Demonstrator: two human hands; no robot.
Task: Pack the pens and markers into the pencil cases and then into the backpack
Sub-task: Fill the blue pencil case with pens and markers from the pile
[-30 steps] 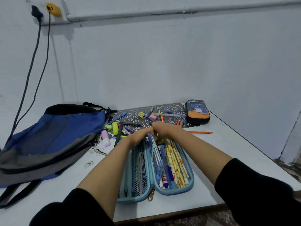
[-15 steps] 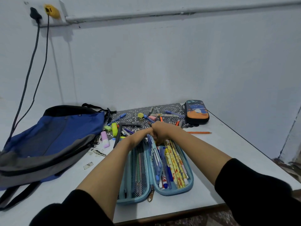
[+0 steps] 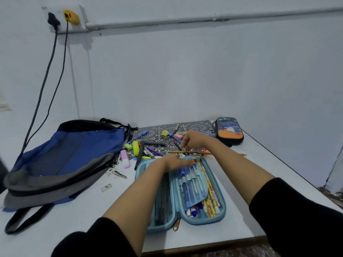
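I see a white desk [image 3: 232, 225] set against pale walls, a patterned grey mat [image 3: 157, 131] at its back edge strewn with loose pens and markers [image 3: 148, 145]. The light-blue zip pencil case [image 3: 185, 190] lies open at the near middle, pencils and pens filling its right half. My left hand [image 3: 176, 161] presses flat, fingers spread, on its inner flap; my right hand [image 3: 193, 139] reaches over the loose pens, grip unclear. The blue-and-grey backpack [image 3: 61, 160] lies at left.
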